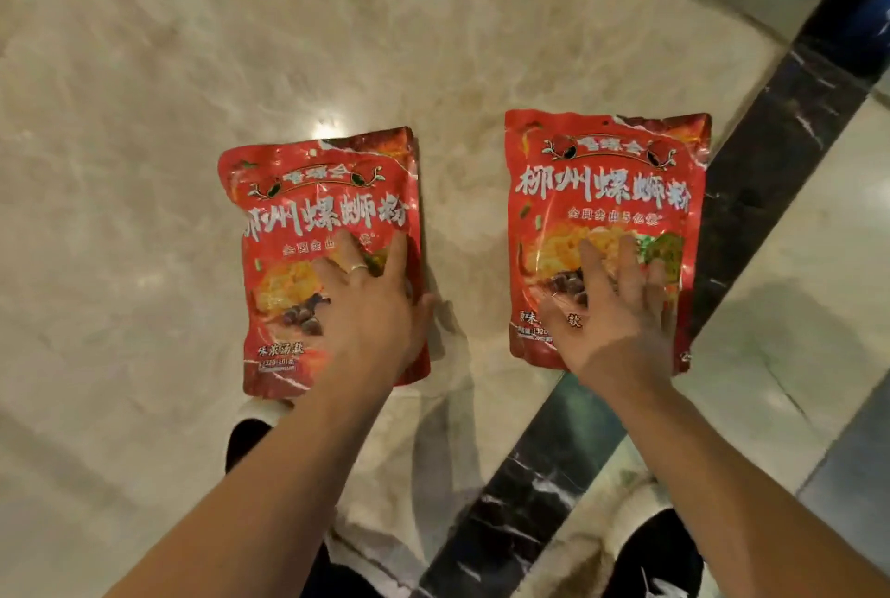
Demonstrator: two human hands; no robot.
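Note:
Two red foil food packets with white Chinese lettering lie face up on a pale marble floor. The left packet [322, 212] has a second edge showing behind its top, as if another lies under it. My left hand [371, 303] rests flat on its lower half, fingers spread, a ring on one finger, thumb at the packet's right edge. The right packet [607, 183] lies a little farther away, its right side over a dark stripe. My right hand [616, 323] lies flat on its lower half with the fingers spread.
A dark marble stripe [770, 164] runs diagonally across the floor from the upper right to the bottom centre. My feet in dark shoes show at the lower left [248, 438] and lower right [655, 554]. Pale floor [192, 67] stretches beyond the packets.

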